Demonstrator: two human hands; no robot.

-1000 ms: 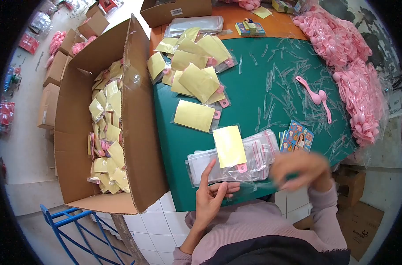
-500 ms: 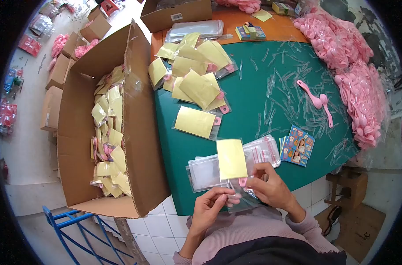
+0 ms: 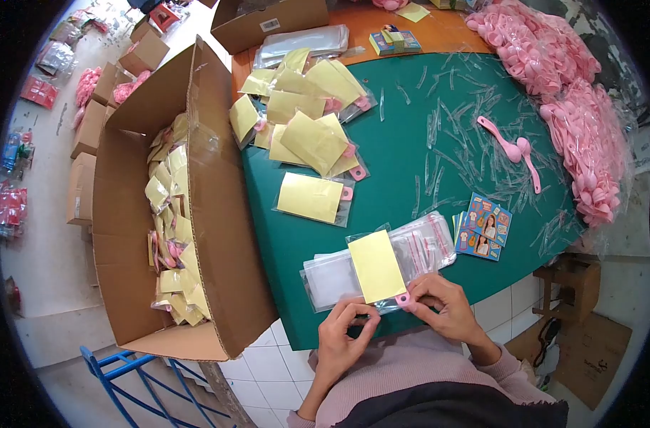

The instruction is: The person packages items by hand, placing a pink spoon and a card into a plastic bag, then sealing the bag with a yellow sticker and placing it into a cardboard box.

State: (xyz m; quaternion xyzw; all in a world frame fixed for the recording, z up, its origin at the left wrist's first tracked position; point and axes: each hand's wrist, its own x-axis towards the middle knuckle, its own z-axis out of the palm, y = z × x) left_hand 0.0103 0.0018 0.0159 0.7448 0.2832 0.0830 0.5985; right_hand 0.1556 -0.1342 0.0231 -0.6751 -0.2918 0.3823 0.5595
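A clear plastic bag (image 3: pixel 386 307) holding a yellow card (image 3: pixel 377 266) lies over a stack of flat clear bags (image 3: pixel 332 278) at the table's near edge. The pink handle end (image 3: pixel 403 299) of a spoon shows below the card. My left hand (image 3: pixel 345 335) is closed, thumb and fingers pinched on the lower left edge of the bag. My right hand (image 3: pixel 445 308) pinches the bag's lower right corner beside the pink handle. Just right of the stack are blue printed cards (image 3: pixel 483 227). Another packed bag with a yellow card (image 3: pixel 309 197) lies beyond the stack.
A large carton (image 3: pixel 229 235) of packed bags stands left of the green table (image 3: pixel 389 171). More packed bags (image 3: pixel 307 114) are piled at the back left. Two loose pink spoons (image 3: pixel 512 148) lie among clear strips. Bagged pink spoons (image 3: pixel 582 143) line the right edge.
The bag's lower flap, which hung loose toward me, is now folded up near the card's lower edge. Both hands have closed on that edge, and the bag has tilted slightly.
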